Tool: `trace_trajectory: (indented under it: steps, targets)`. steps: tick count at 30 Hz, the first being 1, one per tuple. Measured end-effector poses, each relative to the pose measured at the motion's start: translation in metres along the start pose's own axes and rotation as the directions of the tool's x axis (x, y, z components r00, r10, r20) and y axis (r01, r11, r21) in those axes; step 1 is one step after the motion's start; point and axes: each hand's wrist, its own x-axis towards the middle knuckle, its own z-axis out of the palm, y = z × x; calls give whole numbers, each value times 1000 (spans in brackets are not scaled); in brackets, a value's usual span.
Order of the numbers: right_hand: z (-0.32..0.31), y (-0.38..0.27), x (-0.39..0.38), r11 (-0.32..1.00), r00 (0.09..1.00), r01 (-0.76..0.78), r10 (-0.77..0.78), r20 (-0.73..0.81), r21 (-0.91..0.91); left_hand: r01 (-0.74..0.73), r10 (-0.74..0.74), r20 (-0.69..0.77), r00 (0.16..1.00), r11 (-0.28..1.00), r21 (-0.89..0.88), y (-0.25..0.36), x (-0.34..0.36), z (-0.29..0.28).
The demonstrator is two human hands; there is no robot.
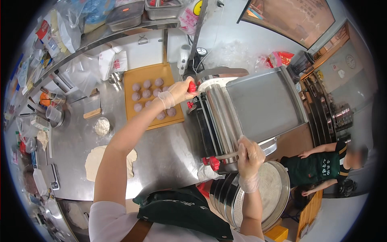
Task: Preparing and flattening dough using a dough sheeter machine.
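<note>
Right hand: the gloved right hand (249,155) was closed around the near end of the dough sheeter's (225,117) rollers, just beside a red knob (214,163) at that end.
Stack under it: a pile of round metal trays (278,189) stood directly below and beside the right hand, touching nothing it held.
Dough sheet: a flattened pale dough sheet (93,161) lay on the steel counter (161,149) to the left of the left forearm, well apart from both hands.
Left hand: the gloved left hand (180,92) was clamped on the far red knob (192,86) at the other end of the rollers.
Step in hand: judging by both hands on the two ends, the roller gap was being set, and the dough had not yet been fed.
Next move calls for: matched turning at both ends so the gap stays even.
Beyond the left hand: a wooden board (135,76) with purple filling balls (147,94) lay just behind it.
Far side: the machine's steel tray (266,105) sloped away to the right of both hands.
</note>
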Motion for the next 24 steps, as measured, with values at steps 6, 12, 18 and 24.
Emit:
trace_trajectory:
  steps: [6, 12, 18, 24]
  targets:
    - [0, -1, 2, 1000, 1000, -2, 2, -5, 13, -203, 240, -91, 966, 932, 299, 1, 0, -2]
    - [1, -1, 1, 1000, 1000, -17, 17, 5, 13, -265, 344, -142, 928, 878, 398, -9, 2, 6]
    - [2, 0, 1, 1000, 1000, -9, 9, -12, 24, -273, 372, -136, 918, 842, 465, -10, 5, 5]
    - [4, 0, 2, 1000, 1000, -2, 2, -15, 28, -201, 288, -150, 946, 882, 426, -13, 2, 5]
